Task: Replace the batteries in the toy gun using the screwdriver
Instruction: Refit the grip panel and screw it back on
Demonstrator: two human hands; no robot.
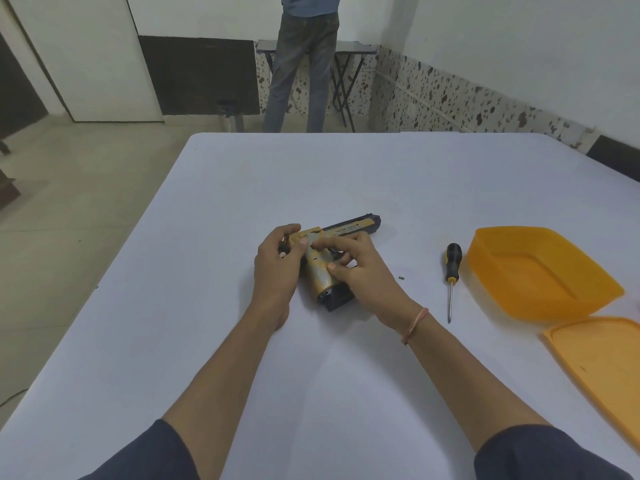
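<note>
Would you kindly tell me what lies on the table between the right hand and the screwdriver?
In the head view, between right hand and screwdriver, only a tiny dark piece, perhaps a screw.

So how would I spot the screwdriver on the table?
Look at the big white table. Near its right side sits an orange tub, and the screwdriver lies just left of it, touching nothing. It is the only long thin thing there, with a black and yellow handle and a metal shaft pointing toward the person.

White walls (519, 46), speckled tile dado (433, 95), pale floor (86, 202); folding table (356, 48) against far wall (person (304, 64) standing there).
</note>
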